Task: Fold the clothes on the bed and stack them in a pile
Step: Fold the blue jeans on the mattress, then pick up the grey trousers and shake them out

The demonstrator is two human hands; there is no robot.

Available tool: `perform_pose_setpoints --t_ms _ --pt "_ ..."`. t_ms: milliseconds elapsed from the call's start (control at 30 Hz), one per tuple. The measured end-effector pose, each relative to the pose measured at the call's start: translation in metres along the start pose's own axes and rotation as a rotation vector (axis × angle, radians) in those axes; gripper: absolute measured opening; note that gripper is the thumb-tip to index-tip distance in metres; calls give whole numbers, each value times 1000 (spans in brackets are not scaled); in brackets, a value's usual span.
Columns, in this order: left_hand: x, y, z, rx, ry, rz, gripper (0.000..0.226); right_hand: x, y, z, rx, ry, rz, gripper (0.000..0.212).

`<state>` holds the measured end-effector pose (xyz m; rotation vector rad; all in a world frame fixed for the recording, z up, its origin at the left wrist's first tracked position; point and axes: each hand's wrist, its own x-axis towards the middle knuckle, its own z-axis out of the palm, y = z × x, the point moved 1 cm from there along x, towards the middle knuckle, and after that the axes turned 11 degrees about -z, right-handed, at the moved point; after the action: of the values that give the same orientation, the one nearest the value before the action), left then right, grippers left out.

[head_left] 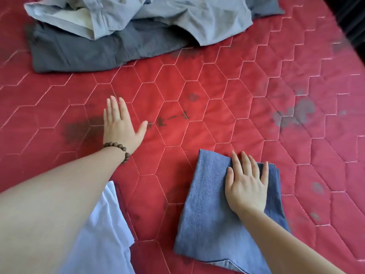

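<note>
Left arm extended forward, forearm bare; left hand (121,125) flat, palm down, fingers straight and together, thumb spread to the right. Right arm reaching in from the lower right; right hand (246,184) flat, palm down, fingers straight and slightly fanned. The two hands lie well apart, the left farther forward.
</note>
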<state>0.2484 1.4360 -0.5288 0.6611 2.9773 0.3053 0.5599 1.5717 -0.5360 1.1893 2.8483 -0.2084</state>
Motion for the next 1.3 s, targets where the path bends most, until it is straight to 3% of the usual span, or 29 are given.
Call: perform_pose_setpoints --t_ms 133,233,367,500,667,800,900,1033,1133,1200,1300 --pt "11 -24 17 81 -111 -223 101 -1 -3 -2 -1 -38 20 58" --pt "9 -25 27 110 -69 -245 104 23 -13 -7 74 -62 40 62" --pt "12 -27 25 150 -63 -240 105 101 -60 -21 233 -67 -169 50" --pt "13 -29 27 147 -79 -237 101 203 -127 -29 145 -75 -415 63" --pt "17 -32 30 124 -120 -217 100 316 -209 -39 39 -15 -570 91" --pt "17 -34 34 91 -118 -204 101 377 -264 -33 -150 -119 -733 113" --pt "18 -34 36 70 -122 -202 102 407 -293 -23 -242 -171 -789 123" --pt "19 -35 39 49 -124 -213 105 456 -333 -31 -258 -66 -764 133" --pt "18 -34 40 30 -128 -218 105 486 -347 -29 -144 -252 -663 124" --pt "18 -35 39 12 -131 -223 105 492 -348 -16 -36 -355 -638 97" --pt "18 -35 39 16 -127 -229 105 490 -349 -10 123 -92 -562 66"
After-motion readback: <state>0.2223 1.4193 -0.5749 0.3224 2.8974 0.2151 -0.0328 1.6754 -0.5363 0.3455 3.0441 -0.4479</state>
